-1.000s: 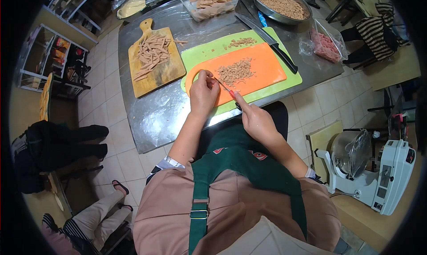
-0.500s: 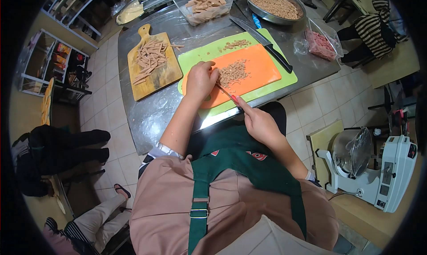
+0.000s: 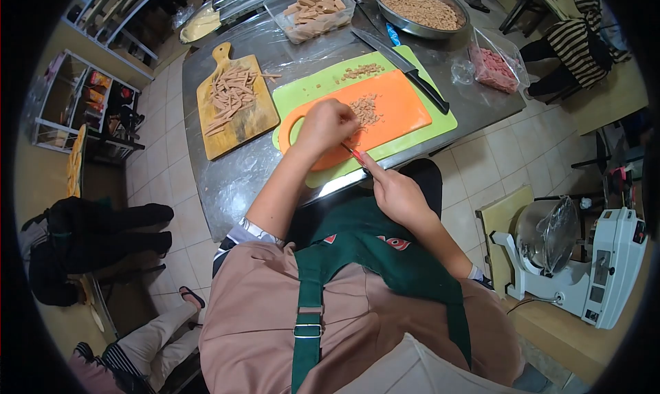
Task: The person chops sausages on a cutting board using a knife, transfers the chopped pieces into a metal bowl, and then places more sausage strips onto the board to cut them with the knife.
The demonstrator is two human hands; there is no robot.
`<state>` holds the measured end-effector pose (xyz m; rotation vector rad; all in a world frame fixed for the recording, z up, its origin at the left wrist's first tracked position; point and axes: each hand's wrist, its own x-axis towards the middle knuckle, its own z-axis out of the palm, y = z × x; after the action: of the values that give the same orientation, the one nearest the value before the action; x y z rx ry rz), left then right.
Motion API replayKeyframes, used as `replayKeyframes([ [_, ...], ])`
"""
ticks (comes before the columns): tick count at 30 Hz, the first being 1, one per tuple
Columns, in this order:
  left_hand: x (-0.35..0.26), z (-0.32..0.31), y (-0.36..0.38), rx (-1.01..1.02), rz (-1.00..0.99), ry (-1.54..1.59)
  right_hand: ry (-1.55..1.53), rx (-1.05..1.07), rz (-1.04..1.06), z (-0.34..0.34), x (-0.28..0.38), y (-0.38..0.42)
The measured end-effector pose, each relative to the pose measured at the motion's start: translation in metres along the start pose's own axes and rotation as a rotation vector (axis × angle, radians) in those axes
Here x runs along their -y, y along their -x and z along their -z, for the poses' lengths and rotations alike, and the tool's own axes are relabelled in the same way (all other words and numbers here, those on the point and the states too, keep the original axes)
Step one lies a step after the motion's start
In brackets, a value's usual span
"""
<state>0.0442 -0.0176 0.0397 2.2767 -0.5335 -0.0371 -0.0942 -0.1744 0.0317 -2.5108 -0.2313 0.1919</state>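
My right hand [image 3: 397, 193] grips a small knife [image 3: 356, 153] with a red handle, its blade pointing up and left over the orange cutting board [image 3: 405, 108]. My left hand [image 3: 326, 124] is curled on that board beside the blade tip; what its fingers hold is hidden. Small diced light-brown meat pieces [image 3: 367, 109] lie just right of the left hand. Beneath the orange board is a lime-green cutting mat [image 3: 440, 122], with more diced pieces [image 3: 363, 71] on its far part.
A wooden board [image 3: 263, 115] with meat strips [image 3: 234, 95] stands left. A large black-handled knife [image 3: 427, 90] lies across the mat. Behind are a plastic tub [image 3: 309, 33] of meat chunks and a metal bowl [image 3: 454, 28] of diced pieces. Pink meat [image 3: 495, 71] sits in plastic at right.
My left hand has moved right over the orange board, nearer the diced pieces, and now covers some of them. The small knife has shifted slightly, still in my right hand.
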Motion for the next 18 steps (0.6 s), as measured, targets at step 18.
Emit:
replayKeyframes([
  [18, -0.011, -0.023, -0.001, 0.038, -0.039, -0.326, -0.007, -0.055, 0.049, -0.005, -0.006, 0.000],
])
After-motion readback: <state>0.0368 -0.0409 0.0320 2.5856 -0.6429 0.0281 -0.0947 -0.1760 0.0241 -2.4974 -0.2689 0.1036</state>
